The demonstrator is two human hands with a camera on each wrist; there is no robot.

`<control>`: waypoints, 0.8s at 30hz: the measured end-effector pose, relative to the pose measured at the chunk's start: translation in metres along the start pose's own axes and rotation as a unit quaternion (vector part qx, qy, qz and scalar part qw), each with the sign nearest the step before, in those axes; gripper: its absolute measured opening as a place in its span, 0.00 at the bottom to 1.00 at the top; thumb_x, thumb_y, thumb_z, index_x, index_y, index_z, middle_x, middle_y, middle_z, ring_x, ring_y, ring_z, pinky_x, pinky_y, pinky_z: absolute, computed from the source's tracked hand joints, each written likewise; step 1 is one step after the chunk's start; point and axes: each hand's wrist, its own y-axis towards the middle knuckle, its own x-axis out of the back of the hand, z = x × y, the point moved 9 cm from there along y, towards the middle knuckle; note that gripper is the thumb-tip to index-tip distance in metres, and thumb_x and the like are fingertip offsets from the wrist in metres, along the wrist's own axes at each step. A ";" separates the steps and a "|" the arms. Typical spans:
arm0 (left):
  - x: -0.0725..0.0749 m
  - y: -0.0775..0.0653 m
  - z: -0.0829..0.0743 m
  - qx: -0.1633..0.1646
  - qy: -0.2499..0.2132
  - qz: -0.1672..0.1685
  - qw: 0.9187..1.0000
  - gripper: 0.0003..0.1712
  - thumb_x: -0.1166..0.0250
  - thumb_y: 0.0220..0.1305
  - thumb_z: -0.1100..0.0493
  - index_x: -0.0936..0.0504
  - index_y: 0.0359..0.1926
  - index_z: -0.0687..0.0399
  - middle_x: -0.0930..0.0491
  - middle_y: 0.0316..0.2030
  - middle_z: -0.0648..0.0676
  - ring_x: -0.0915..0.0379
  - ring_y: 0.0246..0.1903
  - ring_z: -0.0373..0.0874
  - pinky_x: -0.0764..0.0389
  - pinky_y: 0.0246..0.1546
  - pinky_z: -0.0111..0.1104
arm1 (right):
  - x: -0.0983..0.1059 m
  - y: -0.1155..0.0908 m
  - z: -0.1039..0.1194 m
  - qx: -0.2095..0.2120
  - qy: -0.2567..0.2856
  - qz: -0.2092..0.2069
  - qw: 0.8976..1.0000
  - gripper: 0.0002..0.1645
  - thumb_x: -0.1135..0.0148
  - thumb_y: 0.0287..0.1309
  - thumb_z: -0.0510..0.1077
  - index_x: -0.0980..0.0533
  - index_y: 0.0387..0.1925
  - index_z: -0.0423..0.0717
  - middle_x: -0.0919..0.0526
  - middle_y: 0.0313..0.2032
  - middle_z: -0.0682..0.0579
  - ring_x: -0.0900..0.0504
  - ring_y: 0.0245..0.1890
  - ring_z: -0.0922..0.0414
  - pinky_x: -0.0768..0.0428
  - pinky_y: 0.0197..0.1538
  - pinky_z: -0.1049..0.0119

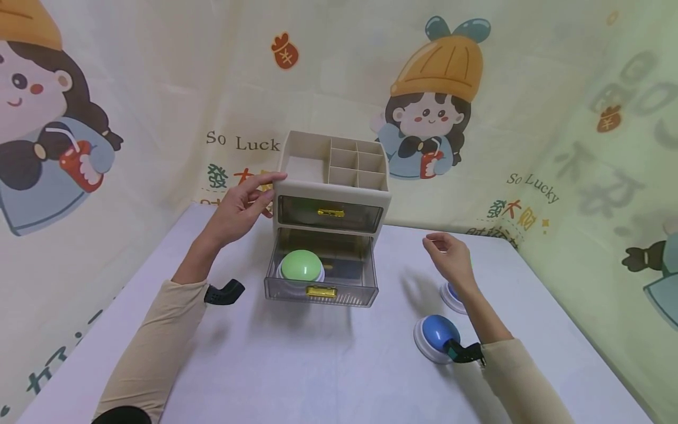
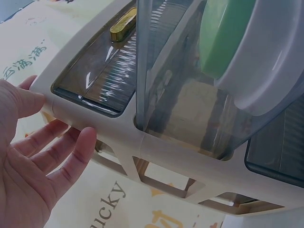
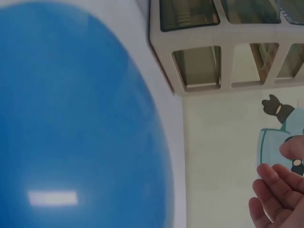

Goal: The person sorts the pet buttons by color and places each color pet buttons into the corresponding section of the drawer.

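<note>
A beige organiser (image 1: 331,176) with two smoky drawers stands mid-table. Its lower drawer (image 1: 322,274) is pulled out and holds a green dome button (image 1: 301,265); the upper drawer (image 1: 329,212) is closed. My left hand (image 1: 245,203) rests open against the organiser's left side (image 2: 61,111), its fingers (image 2: 71,152) straight and the thumb at the top edge. Right of the organiser my right hand (image 1: 450,256) hovers above the table, fingers loosely curled, holding nothing. A blue dome button (image 1: 436,335) lies under that forearm and fills the right wrist view (image 3: 80,118).
A second blue button (image 1: 451,294) sits half hidden behind my right wrist. The white table (image 1: 318,365) is backed by a cartoon-printed cloth wall (image 1: 477,118). The organiser's top has several small open compartments (image 1: 355,162).
</note>
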 end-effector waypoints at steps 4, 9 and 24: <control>0.000 0.001 0.001 -0.001 -0.002 0.000 1.000 0.24 0.45 0.78 0.62 0.26 0.71 0.47 0.26 0.65 0.56 0.21 0.43 0.43 0.17 0.39 0.31 | 0.005 -0.001 -0.009 -0.016 -0.004 0.002 1.000 0.21 0.38 0.70 0.49 0.19 0.52 0.37 0.12 0.44 0.38 0.15 0.47 0.44 0.24 0.40 0.75; 0.000 0.002 0.002 0.000 -0.005 0.000 1.000 0.24 0.45 0.78 0.62 0.26 0.71 0.46 0.25 0.65 0.55 0.21 0.43 0.45 0.17 0.39 0.32 | 0.008 -0.002 -0.018 -0.023 -0.023 0.006 0.999 0.22 0.39 0.71 0.51 0.20 0.54 0.36 0.13 0.46 0.37 0.15 0.48 0.43 0.19 0.48 0.60; 0.000 0.001 0.002 0.001 -0.006 -0.003 1.000 0.23 0.44 0.78 0.62 0.25 0.70 0.46 0.25 0.65 0.54 0.21 0.41 0.45 0.17 0.39 0.30 | 0.021 0.001 -0.043 -0.008 -0.073 0.008 0.997 0.24 0.38 0.70 0.50 0.21 0.55 0.35 0.13 0.45 0.34 0.16 0.49 0.38 0.20 0.48 0.51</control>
